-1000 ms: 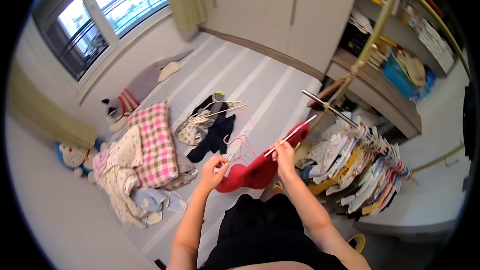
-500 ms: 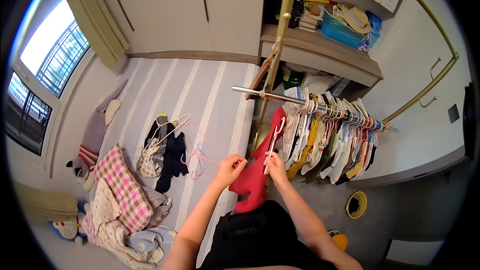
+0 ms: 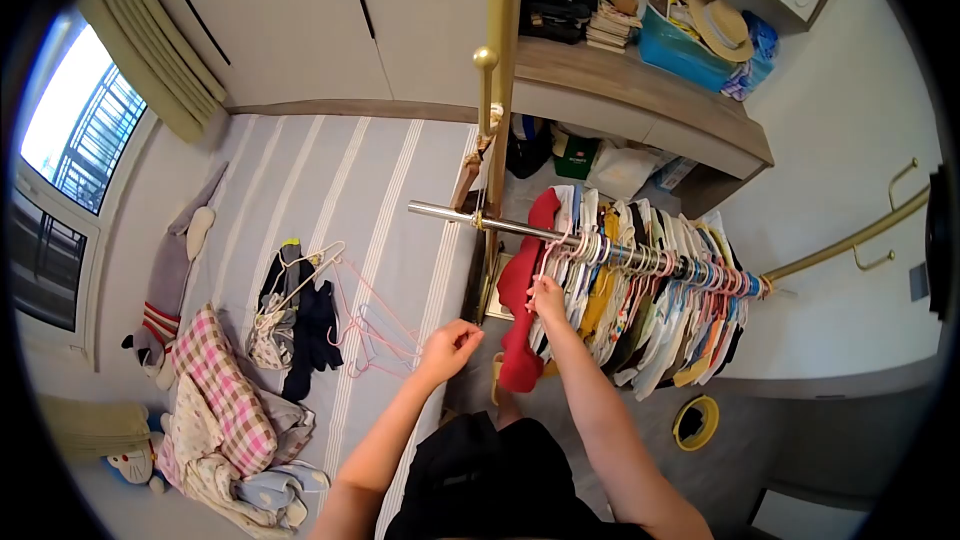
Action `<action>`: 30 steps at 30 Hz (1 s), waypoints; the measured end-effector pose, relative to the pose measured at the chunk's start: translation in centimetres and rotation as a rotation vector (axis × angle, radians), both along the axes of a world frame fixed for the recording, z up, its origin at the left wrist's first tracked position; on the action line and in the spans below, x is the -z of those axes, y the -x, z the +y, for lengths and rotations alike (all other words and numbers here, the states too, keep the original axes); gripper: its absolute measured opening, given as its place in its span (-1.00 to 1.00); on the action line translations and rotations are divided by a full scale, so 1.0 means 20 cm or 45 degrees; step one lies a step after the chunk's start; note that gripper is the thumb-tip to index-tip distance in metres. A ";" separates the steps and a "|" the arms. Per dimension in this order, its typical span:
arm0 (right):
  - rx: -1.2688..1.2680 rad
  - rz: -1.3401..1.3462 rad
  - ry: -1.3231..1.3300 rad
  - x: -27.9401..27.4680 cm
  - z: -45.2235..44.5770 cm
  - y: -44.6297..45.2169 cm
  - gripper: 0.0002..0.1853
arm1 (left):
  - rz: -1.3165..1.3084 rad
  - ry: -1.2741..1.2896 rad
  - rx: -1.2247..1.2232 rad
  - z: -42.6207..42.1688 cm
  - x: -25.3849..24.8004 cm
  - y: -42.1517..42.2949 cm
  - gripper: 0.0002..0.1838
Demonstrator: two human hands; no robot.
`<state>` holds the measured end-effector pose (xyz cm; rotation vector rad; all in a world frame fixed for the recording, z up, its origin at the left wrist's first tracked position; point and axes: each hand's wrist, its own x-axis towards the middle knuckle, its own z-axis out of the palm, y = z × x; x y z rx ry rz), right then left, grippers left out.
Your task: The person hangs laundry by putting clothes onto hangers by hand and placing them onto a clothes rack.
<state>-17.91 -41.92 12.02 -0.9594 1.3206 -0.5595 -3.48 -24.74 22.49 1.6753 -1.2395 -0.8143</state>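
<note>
My right hand pinches the hanger of the red garment at the rail; whether it's hooked, I can't tell. My left hand, half-curled and empty, hovers near the bed.

The right hand holds a hanger bearing a red garment at the left end of a packed row of clothes on a rail; whether its hook sits over the rail is hard to tell. The left hand, fingers curled, is by the edge of the bed, near loose pink hangers. Dark clothes, a checked pillow and a long plush lie on the bed
</note>
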 end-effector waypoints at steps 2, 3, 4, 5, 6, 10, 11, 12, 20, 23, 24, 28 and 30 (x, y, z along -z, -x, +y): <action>0.058 0.032 -0.077 0.08 -0.04 -0.03 -0.78 | 0.011 -0.018 -0.032 -0.04 0.02 0.00 -0.86; 0.129 0.039 -0.113 0.14 -0.05 -0.02 -0.78 | 0.017 -0.028 -0.052 -0.05 0.03 0.00 -0.86; 0.194 0.046 -0.144 0.24 -0.06 -0.01 -0.78 | 0.016 -0.039 -0.064 -0.06 0.04 -0.01 -0.86; 0.252 0.055 -0.174 0.31 -0.07 -0.01 -0.78 | 0.014 -0.047 -0.084 -0.06 0.06 -0.01 -0.85; 0.333 0.092 -0.128 0.36 -0.07 0.00 -0.78 | 0.014 -0.056 -0.112 -0.05 0.08 -0.02 -0.85; 0.256 0.226 0.528 0.29 0.09 -0.08 -0.47 | -0.021 -0.098 -0.227 0.05 0.15 -0.08 -0.83; 0.078 0.529 0.455 0.30 0.13 -0.08 -0.40 | -0.033 -0.078 -0.260 0.10 0.20 -0.10 -0.84; 0.321 0.174 0.450 0.29 0.23 -0.14 -0.37 | -0.027 -0.076 -0.301 0.16 0.23 -0.12 -0.83; -0.453 0.068 0.228 0.35 0.84 -0.52 -0.58 | 0.050 -0.154 -0.745 0.87 0.49 -0.36 -0.80; -0.694 0.054 0.080 0.52 1.03 -0.66 -0.68 | 0.185 -0.335 -1.055 1.22 0.65 -0.46 -0.80; -0.753 0.069 0.007 0.50 1.10 -0.73 -0.70 | 0.178 -0.356 -1.138 1.33 0.70 -0.50 -0.81; -0.989 0.058 -0.194 0.59 1.32 -0.90 -0.76 | 0.049 -0.426 -1.405 1.66 1.04 -0.71 -0.84; -1.054 0.033 -0.294 0.65 1.40 -0.94 -0.81 | -0.011 -0.464 -1.492 1.75 1.18 -0.87 -0.86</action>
